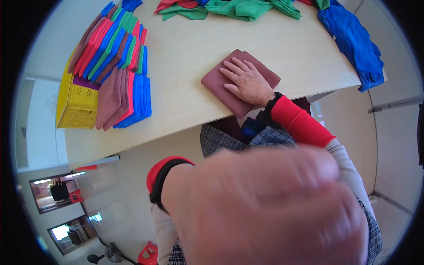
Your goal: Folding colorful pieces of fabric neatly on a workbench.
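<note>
Nearest, the left hand [265,203] is blurred; I cannot tell whether it grips anything. Beyond it, the right hand [249,84] lies flat, fingers spread, on a smooth mauve-brown folded cloth [229,98], near-square, its long axis hard to tell, one corner toward the body, on the pale table [176,66]. Left of that hand, soft folded cloths [110,44] crowd a yellow plastic basket [77,106] with flower-shaped cut-outs; right, wrinkled blue fabric [351,39]; farthest beyond, crumpled green fabric [247,9].

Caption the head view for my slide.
Right hand flat on a folded brown cloth, left hand blurred near the camera, colourful folded cloths at left.
</note>
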`<state>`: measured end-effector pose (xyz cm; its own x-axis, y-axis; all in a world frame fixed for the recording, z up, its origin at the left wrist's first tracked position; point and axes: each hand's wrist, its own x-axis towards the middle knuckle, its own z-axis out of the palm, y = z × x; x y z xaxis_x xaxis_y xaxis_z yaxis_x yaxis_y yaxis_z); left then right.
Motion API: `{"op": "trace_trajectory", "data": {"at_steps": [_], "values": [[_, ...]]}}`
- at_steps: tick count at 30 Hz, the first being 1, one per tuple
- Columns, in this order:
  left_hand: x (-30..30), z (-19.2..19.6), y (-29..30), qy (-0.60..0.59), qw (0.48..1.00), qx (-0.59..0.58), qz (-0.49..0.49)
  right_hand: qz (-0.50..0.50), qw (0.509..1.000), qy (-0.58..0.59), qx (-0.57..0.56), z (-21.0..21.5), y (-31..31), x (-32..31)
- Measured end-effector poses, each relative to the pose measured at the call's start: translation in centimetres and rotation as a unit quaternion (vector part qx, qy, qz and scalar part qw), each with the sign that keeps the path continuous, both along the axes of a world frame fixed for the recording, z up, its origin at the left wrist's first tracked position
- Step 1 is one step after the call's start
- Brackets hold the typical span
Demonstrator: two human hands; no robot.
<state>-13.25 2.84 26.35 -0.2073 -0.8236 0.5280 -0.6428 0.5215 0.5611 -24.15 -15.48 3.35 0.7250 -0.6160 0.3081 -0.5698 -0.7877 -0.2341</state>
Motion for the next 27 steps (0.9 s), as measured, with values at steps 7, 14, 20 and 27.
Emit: {"op": "trace_trajectory", "data": {"at_steps": [7,14,20,27], "values": [[3.3,2.6,5.6,-0.001,0.998,-0.039,-0.047,0.001,1.0,-0.003,0.01,0.6,0.2,0.1],[-1.3,3.1,-0.4,0.001,0.99,-0.072,-0.117,-0.017,1.0,-0.002,0.008,-0.2,-0.2,-0.7],[0.3,5.9,1.0,-0.008,0.978,-0.102,-0.18,-0.006,1.0,-0.026,-0.002,0.0,0.0,-0.1],[-1.3,7.1,-1.6,-0.018,0.965,-0.129,-0.23,0.004,1.0,-0.013,0.017,0.6,0.1,0.3]]}}
